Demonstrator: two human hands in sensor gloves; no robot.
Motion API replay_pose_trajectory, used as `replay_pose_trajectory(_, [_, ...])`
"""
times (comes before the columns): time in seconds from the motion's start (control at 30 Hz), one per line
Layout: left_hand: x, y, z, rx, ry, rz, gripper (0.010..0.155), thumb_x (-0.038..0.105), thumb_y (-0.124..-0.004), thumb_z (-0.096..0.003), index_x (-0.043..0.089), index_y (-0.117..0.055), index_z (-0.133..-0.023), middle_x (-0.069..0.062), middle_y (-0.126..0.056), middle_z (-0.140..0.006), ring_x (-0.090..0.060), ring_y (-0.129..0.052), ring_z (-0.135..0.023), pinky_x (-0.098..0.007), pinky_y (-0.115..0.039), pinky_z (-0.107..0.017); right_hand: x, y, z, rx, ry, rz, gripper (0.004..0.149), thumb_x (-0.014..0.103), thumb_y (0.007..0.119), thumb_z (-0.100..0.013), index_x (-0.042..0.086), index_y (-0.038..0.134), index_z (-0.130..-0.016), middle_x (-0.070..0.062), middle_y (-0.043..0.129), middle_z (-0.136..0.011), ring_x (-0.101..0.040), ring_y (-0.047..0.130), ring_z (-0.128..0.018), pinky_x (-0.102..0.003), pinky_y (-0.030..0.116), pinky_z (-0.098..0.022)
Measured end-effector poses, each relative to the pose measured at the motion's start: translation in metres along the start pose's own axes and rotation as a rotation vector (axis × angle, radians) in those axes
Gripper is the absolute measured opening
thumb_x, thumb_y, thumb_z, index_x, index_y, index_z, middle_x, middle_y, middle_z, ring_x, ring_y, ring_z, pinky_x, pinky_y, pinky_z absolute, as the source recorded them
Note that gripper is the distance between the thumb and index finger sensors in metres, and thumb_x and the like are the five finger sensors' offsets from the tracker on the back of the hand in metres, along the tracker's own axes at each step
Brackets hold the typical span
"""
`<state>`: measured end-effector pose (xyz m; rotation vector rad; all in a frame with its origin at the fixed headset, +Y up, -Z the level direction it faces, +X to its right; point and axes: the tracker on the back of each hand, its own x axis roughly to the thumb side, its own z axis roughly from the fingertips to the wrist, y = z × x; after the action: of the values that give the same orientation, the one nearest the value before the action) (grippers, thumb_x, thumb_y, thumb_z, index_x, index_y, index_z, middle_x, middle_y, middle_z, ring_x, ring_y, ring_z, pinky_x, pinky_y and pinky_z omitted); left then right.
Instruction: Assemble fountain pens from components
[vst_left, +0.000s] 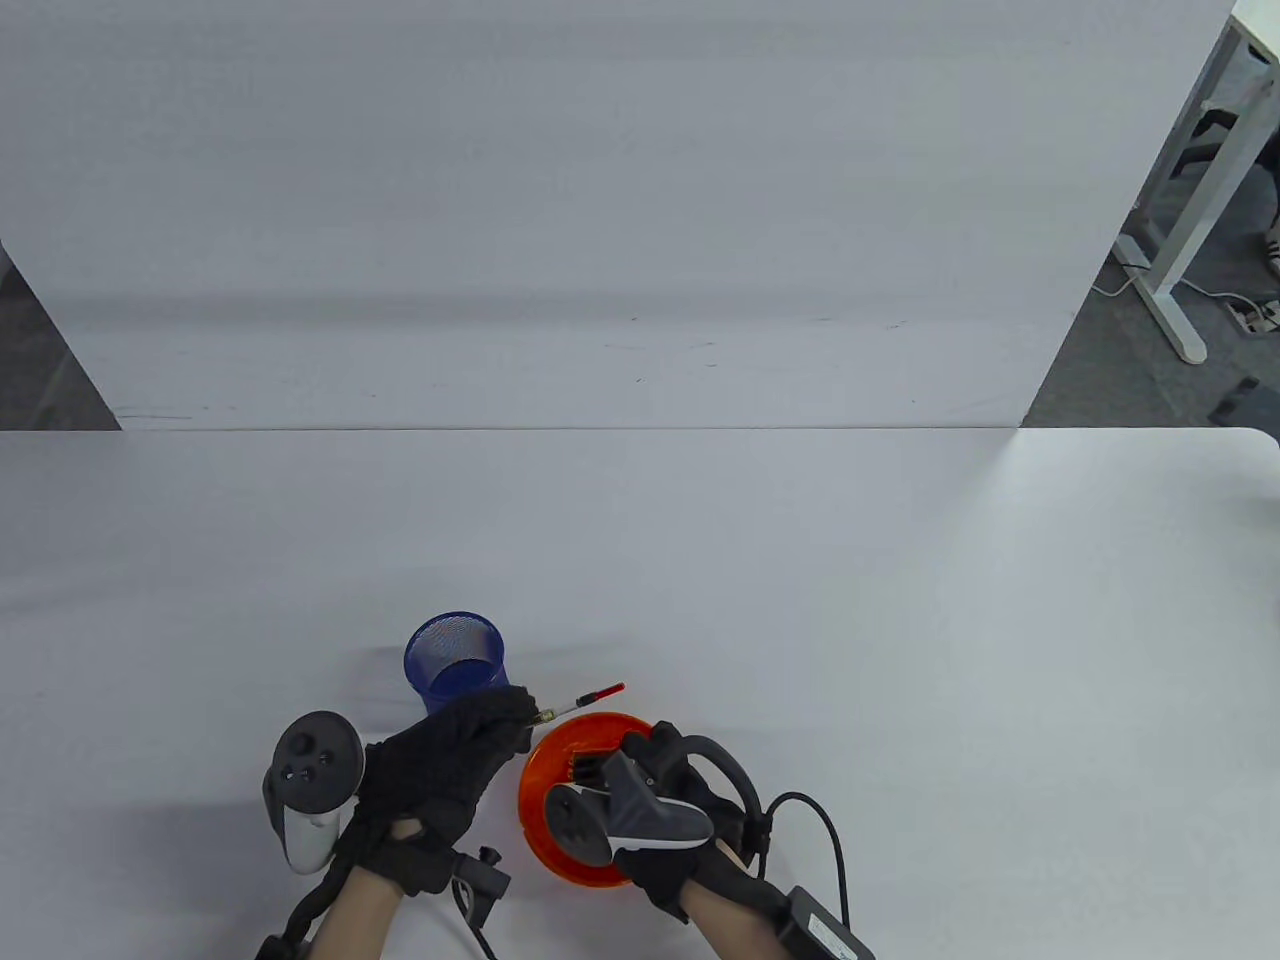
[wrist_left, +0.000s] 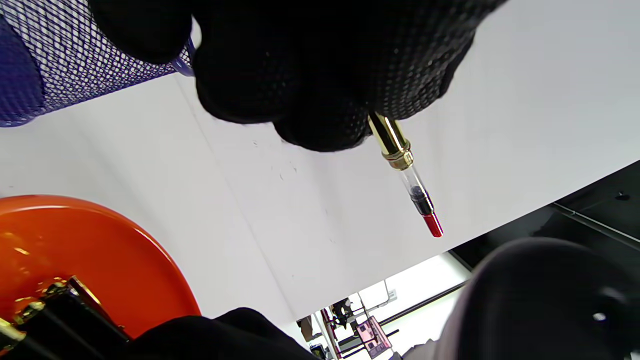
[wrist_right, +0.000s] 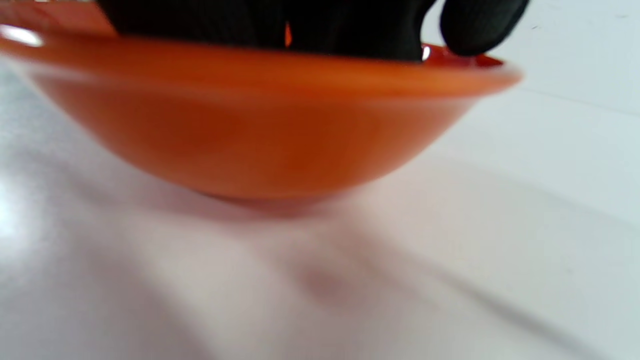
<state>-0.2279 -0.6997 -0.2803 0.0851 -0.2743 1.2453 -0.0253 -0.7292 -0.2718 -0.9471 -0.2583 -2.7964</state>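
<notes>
1. The pen's nib section with converter (wrist_left: 407, 175) is pinched at its gold collar by the left hand (vst_left: 440, 770), red end pointing away, likely so a barrel can be slid over it.
2. The right hand (vst_left: 660, 800) is reached into the orange bowl (vst_left: 560, 760) of dark parts; whether anything is gripped cannot be told.
3. A blue mesh cup (vst_left: 455, 665) is stood nearby on the bench (vst_left: 900, 620), probably for finished pens.

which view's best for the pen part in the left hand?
Left wrist view: the pen part hangs close and sharp from the left hand, gold collar, clear tube, red tip. Table view shows it small. Right wrist view misses it.
</notes>
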Motion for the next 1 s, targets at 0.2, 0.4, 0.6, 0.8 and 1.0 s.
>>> replay_pose_trajectory(0.2, [0.000, -0.001, 0.000, -0.001, 0.004, 0.000, 0.040, 0.026, -0.083, -0.0521, 0.017, -0.086, -0.091, -0.016, -0.098, -0.076, -0.037, -0.095, -0.063, -0.069, -0.063, -0.063, 0.003, 0.000, -0.005, 0.064, -0.002, 0.009, 0.045, 0.032, 0.089, -0.051, 0.017, 0.083, -0.093, -0.012, 0.084, -0.088, -0.042, 0.077, -0.083, -0.071, 0.050, -0.071])
replay_pose_trajectory(0.4, [-0.001, -0.001, 0.000, 0.002, 0.011, 0.006, 0.040, 0.026, -0.083, -0.0523, 0.017, -0.086, -0.091, -0.016, -0.098, -0.076, -0.037, -0.095, -0.063, -0.069, -0.063, -0.063, 0.007, 0.003, -0.008, 0.111, -0.037, 0.034, 0.045, 0.034, 0.088, -0.052, 0.014, 0.081, -0.092, -0.013, 0.085, -0.081, -0.045, 0.074, -0.084, -0.074, 0.047, -0.072])
replay_pose_trajectory(0.6, [0.000, 0.001, 0.001, 0.007, 0.016, 0.010, 0.040, 0.025, -0.083, -0.0525, 0.017, -0.087, -0.091, -0.017, -0.097, -0.077, -0.038, -0.093, -0.064, -0.069, -0.062, -0.064, -0.006, -0.012, 0.008, -0.008, -0.066, -0.053, 0.048, 0.037, 0.086, -0.052, 0.011, 0.078, -0.092, -0.014, 0.086, -0.084, -0.043, 0.077, -0.080, -0.074, 0.050, -0.069])
replay_pose_trajectory(0.8, [0.002, 0.001, 0.002, 0.022, 0.009, 0.014, 0.039, 0.025, -0.084, -0.0518, 0.018, -0.089, -0.090, -0.016, -0.097, -0.077, -0.038, -0.094, -0.064, -0.069, -0.063, -0.063, -0.069, -0.022, 0.057, -0.340, -0.038, -0.542, 0.047, 0.040, 0.082, -0.054, 0.016, 0.073, -0.092, -0.008, 0.092, -0.077, -0.039, 0.087, -0.069, -0.071, 0.061, -0.064])
replay_pose_trajectory(1.0, [-0.003, -0.003, 0.002, 0.036, 0.031, 0.085, 0.039, 0.026, -0.086, -0.0509, 0.018, -0.091, -0.089, -0.015, -0.099, -0.076, -0.037, -0.096, -0.063, -0.068, -0.065, -0.062, -0.131, -0.006, 0.077, -0.666, 0.066, -1.218, 0.036, 0.040, 0.086, -0.053, 0.028, 0.081, -0.086, -0.006, 0.100, -0.076, -0.038, 0.094, -0.068, -0.067, 0.068, -0.061])
